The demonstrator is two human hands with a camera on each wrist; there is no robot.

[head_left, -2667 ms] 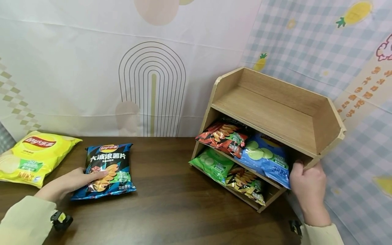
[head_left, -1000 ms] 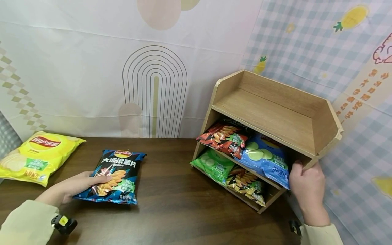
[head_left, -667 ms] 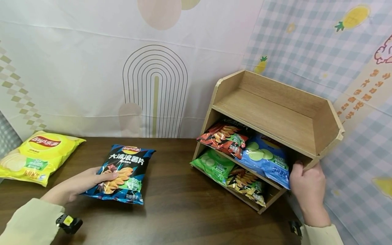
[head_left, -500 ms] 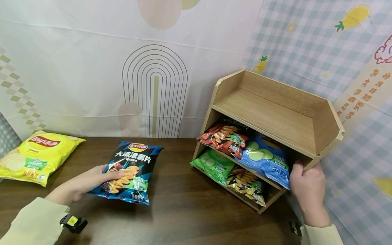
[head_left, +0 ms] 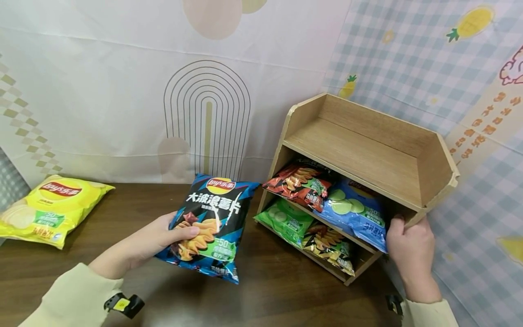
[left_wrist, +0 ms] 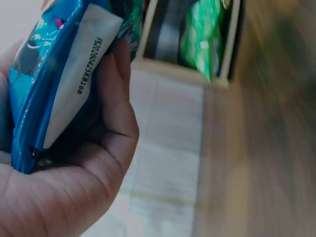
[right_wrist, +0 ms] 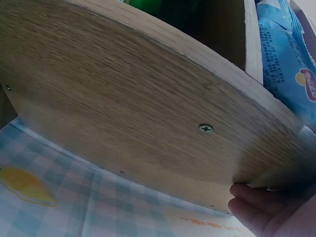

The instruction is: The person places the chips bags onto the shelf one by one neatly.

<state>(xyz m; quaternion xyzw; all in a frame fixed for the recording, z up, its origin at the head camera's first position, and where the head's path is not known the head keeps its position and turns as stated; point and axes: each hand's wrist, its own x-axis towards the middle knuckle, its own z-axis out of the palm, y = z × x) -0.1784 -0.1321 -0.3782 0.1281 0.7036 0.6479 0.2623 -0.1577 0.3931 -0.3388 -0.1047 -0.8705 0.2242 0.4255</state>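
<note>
My left hand (head_left: 157, 240) holds a black and blue bag of potato chips (head_left: 212, 213), thumb across its front and fingers curled behind. In the left wrist view, the blue bag edge (left_wrist: 29, 113) sits between thumb and fingers. The bag is raised over the table, left of a small wooden shelf (head_left: 359, 141). My right hand (head_left: 410, 245) grips the shelf's right side panel near its front edge; in the right wrist view its fingertips (right_wrist: 247, 197) lie against the panel's outer face. A red chip bag (head_left: 300, 181) and a light blue one (head_left: 353, 209) fill the middle tier.
The lower tier bears a green chip bag (head_left: 288, 220) and a black and yellow one (head_left: 328, 245). A yellow chip bag (head_left: 51, 209) lies at the left of the dark wooden table (head_left: 278, 295). Cloth-covered walls (head_left: 122, 113) stand behind and to the right.
My left hand has lifted the black and blue chip bag off the table and carried it right, toward the shelf. My right hand stays in place on the shelf's side.
</note>
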